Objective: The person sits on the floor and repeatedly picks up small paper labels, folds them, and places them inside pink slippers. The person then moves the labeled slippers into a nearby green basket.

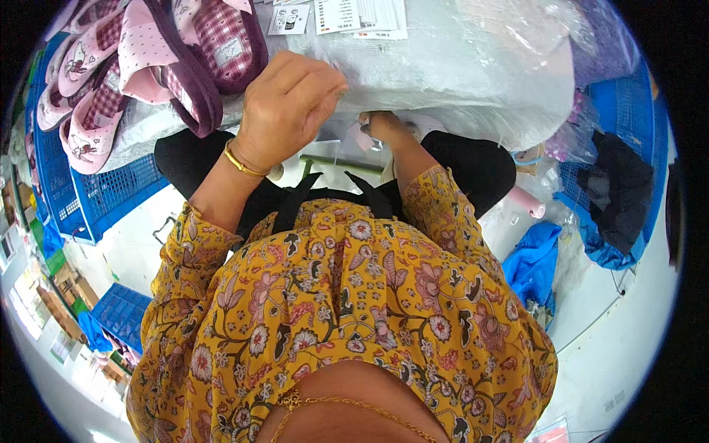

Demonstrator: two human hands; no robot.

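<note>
My left hand (284, 107) is raised over the near edge of a plastic-wrapped work surface (450, 81), with its fingers curled in. Whatever is inside them, if anything, is hidden. Just beyond it, to the left, lie pink slippers (148, 66) with dark purple edging and plaid insoles. Lower down, partly under the overhanging edge, my right hand (384, 127) is closed at a small pale pinkish piece (360, 138) whose kind I cannot make out. White printed cards (337, 16) rest on the wrap above my hands.
A blue plastic crate (118, 196) stands at the left under more slippers. Another blue crate (628, 103) at the right has black cloth (617, 192) over it. Blue plastic (535, 258) lies on the floor. A green bar (332, 161) shows between my knees.
</note>
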